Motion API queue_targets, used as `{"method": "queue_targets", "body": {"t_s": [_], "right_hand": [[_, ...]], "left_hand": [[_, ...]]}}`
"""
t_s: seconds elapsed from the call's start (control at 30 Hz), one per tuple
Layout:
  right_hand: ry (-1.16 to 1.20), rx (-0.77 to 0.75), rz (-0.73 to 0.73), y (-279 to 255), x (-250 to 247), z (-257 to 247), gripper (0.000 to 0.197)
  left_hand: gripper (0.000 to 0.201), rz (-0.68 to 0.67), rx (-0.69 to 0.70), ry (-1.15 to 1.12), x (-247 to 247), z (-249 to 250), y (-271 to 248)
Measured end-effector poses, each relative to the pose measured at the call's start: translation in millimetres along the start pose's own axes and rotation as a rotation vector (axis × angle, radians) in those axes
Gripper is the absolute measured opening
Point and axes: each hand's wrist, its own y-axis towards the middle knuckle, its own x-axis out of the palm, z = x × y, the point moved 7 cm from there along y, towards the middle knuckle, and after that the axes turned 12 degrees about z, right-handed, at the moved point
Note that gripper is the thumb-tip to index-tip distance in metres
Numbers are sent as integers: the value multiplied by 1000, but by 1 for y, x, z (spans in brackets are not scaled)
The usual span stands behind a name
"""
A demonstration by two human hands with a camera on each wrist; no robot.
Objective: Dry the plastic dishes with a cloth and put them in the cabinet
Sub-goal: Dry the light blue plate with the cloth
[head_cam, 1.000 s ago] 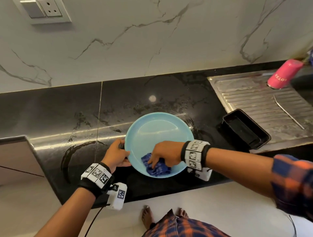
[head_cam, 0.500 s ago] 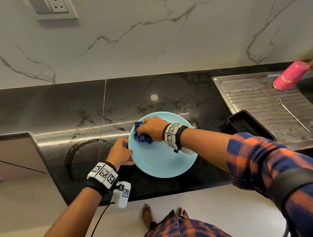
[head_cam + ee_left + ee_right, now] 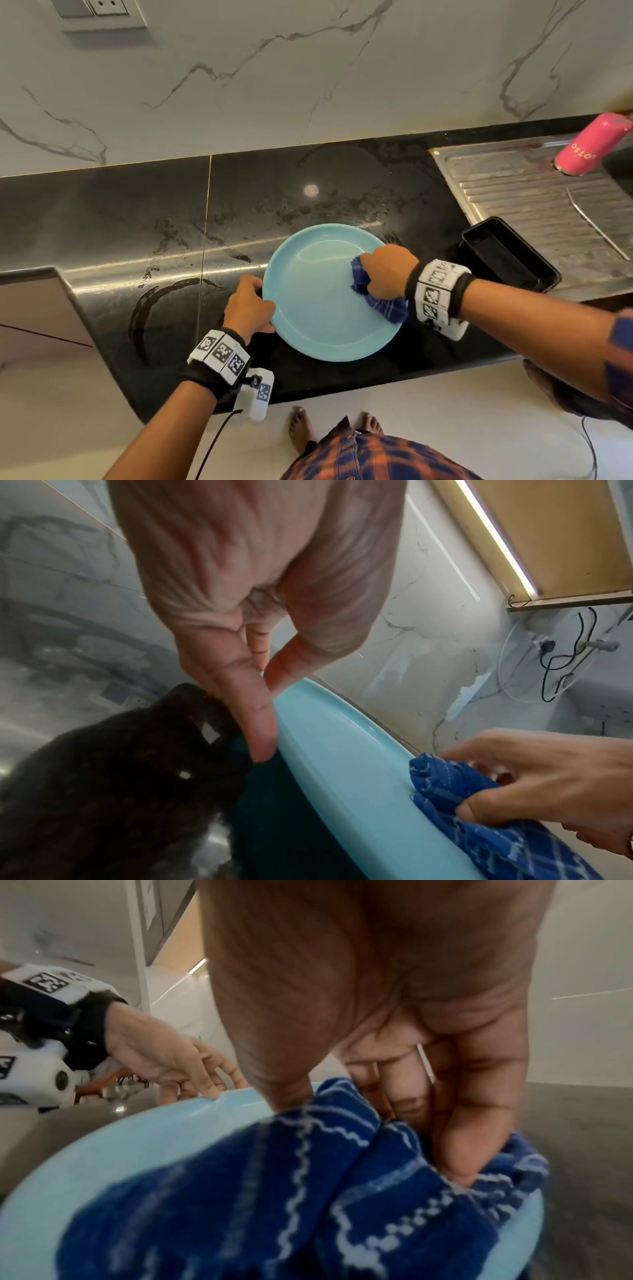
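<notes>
A round light-blue plastic plate (image 3: 318,308) lies on the black counter near its front edge. My left hand (image 3: 248,306) holds the plate's left rim (image 3: 329,723), thumb and fingers pinching its edge. My right hand (image 3: 385,270) grips a bunched blue checked cloth (image 3: 373,296) and presses it on the right side of the plate. In the right wrist view the cloth (image 3: 308,1191) covers much of the plate (image 3: 103,1150) beneath my curled fingers.
A black rectangular tray (image 3: 507,258) sits right of the plate at the edge of the steel drainboard (image 3: 541,212). A pink bottle (image 3: 591,144) and a thin metal utensil (image 3: 592,228) lie on the drainboard. The counter's front edge runs just below the plate.
My right hand has swept the cloth from the plate's near side to its upper left, then across to the right side. The left hand kept its hold on the rim.
</notes>
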Motion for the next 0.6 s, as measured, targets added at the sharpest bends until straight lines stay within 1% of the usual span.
{"method": "queue_targets", "body": {"t_s": [0.1,0.2,0.33,0.47,0.6], "right_hand": [[97,53,-5,-25,7,-3,32],[191,67,5,-37,10,-17,26],[430,97,-35,-47,20,-57,34],[667,159,-52,-32,28,-90,36],[877,220,-89,-11,26,-96,36]], "left_hand": [[31,4,33,19,2,4,-3],[36,0,27,16,3,5,-4],[42,-31,-14,-63,6,3,-4],[41,-90,-18,-101,6,4,-4],[35,-115,-2,-136,5,7,-3]]}}
